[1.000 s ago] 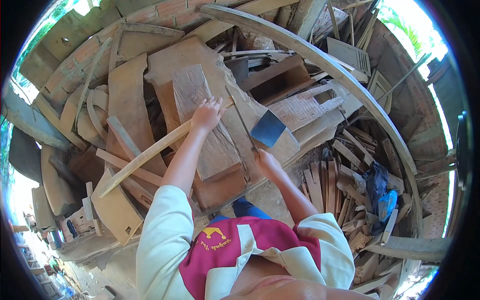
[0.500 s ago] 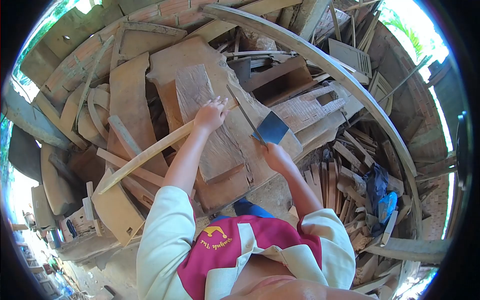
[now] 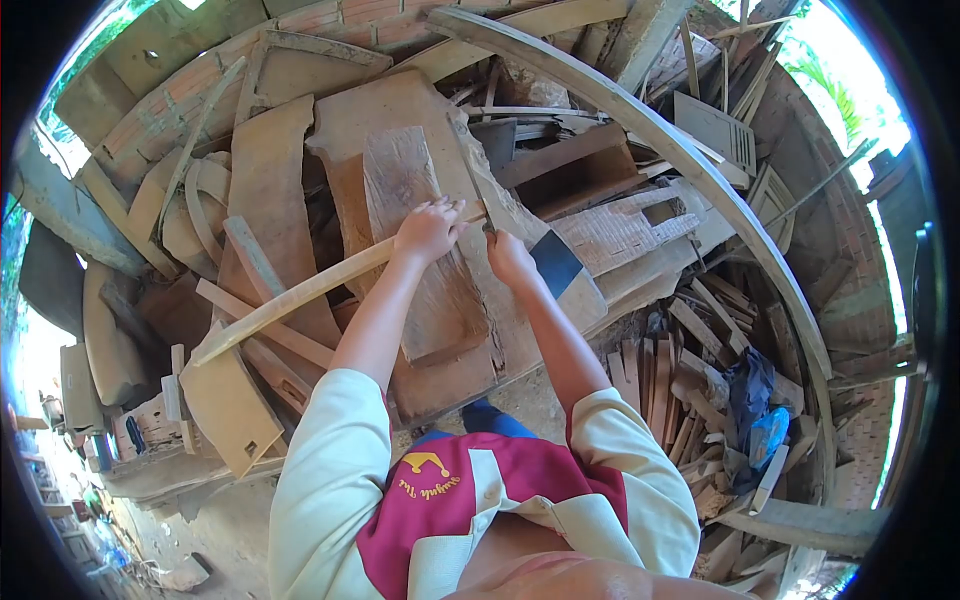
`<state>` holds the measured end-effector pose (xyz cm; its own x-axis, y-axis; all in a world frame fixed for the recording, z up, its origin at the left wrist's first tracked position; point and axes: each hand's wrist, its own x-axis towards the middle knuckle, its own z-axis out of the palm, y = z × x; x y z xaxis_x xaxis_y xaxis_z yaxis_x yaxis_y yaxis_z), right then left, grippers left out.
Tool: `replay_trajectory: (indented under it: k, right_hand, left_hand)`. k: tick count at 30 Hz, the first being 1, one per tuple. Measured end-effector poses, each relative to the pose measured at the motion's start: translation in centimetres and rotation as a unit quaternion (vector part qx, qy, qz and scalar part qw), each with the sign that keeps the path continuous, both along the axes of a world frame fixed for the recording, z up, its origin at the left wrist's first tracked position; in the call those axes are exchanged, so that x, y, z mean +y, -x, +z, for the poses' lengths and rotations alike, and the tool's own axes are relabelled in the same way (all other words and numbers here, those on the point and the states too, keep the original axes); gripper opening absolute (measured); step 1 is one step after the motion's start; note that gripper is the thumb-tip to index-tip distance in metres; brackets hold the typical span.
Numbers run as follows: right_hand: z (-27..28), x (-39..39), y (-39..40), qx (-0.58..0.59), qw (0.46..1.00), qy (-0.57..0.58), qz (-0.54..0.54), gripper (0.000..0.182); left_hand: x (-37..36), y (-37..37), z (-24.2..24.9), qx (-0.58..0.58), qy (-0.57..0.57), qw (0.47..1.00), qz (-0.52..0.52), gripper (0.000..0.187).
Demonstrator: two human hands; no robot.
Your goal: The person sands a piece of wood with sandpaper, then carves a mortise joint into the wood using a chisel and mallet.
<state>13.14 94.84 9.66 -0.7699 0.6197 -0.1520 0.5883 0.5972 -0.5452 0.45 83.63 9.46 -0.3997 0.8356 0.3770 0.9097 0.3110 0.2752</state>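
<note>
My left hand (image 3: 430, 229) presses on the upper end of a long narrow wooden strip (image 3: 300, 291), its fingers wrapped over the wood. The strip slants down to the left, over a rough thick board (image 3: 440, 300) on a large wooden slab (image 3: 530, 320). My right hand (image 3: 510, 258) is closed around the handle of a thin long-bladed tool (image 3: 473, 170). Its blade points up and away and crosses near the strip's end. A dark blue square sheet (image 3: 554, 263) lies on the slab beside my right forearm.
A long curved beam (image 3: 680, 145) arcs across the right side. Wood offcuts (image 3: 660, 380) are heaped at the right, near a blue plastic bag (image 3: 768, 435). Loose boards (image 3: 265, 200) lean at the left against a brick wall (image 3: 190, 85).
My right hand has moved up and away with the tool, closer to my left hand. The dark blue sheet is now more exposed. My left hand stays on the strip.
</note>
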Motion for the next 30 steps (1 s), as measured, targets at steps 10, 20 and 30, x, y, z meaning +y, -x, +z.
replay_trajectory:
  k: [10,20,30]
  right_hand:
    - [-0.9,-3.6,-10.6,-0.059,0.997,0.040,-0.023,0.034]
    - [2.3,-3.9,-14.1,-0.040,0.992,0.115,0.010,0.033]
    - [-0.4,0.7,0.1,-0.033,0.997,0.068,0.018,0.037]
  left_hand:
    - [0.0,0.1,-0.3,0.001,-0.003,1.000,-0.012,0.041]
    - [0.1,-0.1,-0.2,0.000,-0.019,1.000,0.002,0.039]
    - [0.1,-0.1,0.0,0.013,0.003,1.000,0.009,0.040]
